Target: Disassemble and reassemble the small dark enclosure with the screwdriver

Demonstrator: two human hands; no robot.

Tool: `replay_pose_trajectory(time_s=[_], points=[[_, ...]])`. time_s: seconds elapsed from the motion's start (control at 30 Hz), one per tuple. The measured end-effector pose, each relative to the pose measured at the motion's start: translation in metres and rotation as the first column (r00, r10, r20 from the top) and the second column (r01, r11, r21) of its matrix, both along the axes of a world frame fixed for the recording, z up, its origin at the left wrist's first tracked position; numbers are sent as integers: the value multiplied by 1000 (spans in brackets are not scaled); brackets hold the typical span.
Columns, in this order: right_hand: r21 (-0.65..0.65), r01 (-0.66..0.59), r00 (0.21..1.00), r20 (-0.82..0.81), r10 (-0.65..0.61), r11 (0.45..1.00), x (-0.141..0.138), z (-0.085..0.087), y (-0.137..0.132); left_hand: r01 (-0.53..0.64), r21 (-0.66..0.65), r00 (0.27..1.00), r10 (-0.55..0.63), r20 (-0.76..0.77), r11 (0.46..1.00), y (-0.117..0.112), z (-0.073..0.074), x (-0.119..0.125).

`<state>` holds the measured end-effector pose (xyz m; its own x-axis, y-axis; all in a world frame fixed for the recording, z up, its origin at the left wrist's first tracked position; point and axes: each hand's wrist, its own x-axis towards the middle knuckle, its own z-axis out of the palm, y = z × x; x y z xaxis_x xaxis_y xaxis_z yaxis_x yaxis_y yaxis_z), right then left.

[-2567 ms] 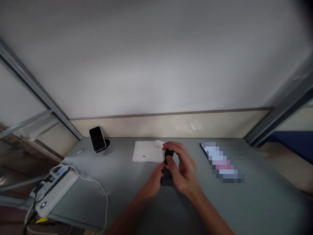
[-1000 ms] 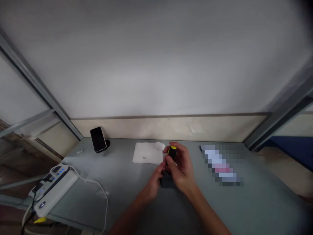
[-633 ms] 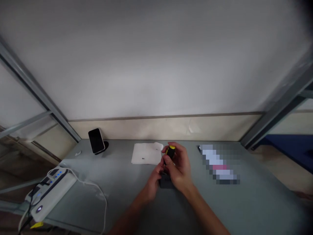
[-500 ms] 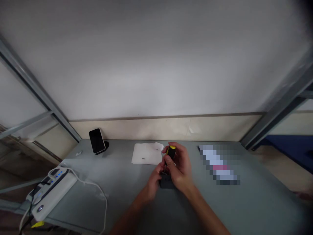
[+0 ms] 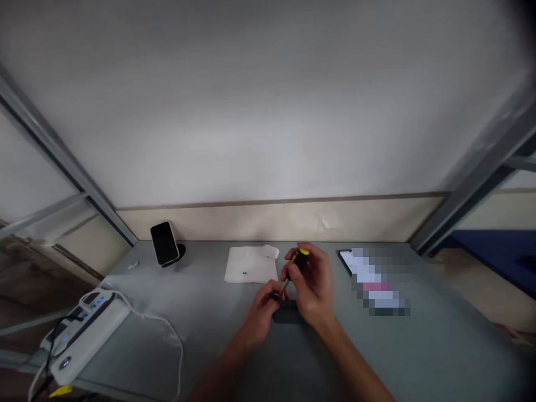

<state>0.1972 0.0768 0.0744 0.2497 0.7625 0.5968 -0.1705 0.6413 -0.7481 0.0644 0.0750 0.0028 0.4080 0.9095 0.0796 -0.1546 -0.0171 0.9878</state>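
My right hand (image 5: pixel 316 287) grips a screwdriver (image 5: pixel 300 260); my left hand (image 5: pixel 263 308) holds a slotted casing (image 5: pixel 288 312). Pixelated smartphone (image 5: pixel 371 280), two o'clock; paper (image 5: pixel 247 262), eleven o'clock, near the rear edge of the counter (image 5: pixel 419 346).

Screwdriver (image 5: pixel 300 261), grey tabletop (image 5: pixel 213 318) and metal posts (image 5: pixel 460 204) suggest a workbench.

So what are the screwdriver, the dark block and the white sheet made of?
Screwdriver: the handle looks like black and yellow plastic, maybe rubbery; its thin, greyish shaft suggests metal.
Block: probably matte plastic, being evenly dark with little shine, though painted metal is possible.
Sheet: likely paper, as it looks thin, flat and dull white.
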Motion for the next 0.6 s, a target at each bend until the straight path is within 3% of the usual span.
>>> replay_pose_trajectory(time_s=[0.1, 0.2, 0.4, 0.6], points=[[29, 39, 998, -45, -38, 999, 3, 4, 2, -77, 128, 997, 74, 28, 989, 1, 3, 0], [29, 84, 991, -108, -81, 996, 7, 8, 5, -96, 162, 995, 96, 5, 982, 2, 4, -1], [-29, 148, 962, -228, -151, 989, 13, 12, 8, -102, 250, 983, 135, -121, 963, 0, 7, -4], [-80, 178, 946, -262, -193, 981, 18, 6, 14, -77, 438, 910, 242, -335, 896, -2, 13, -10]])
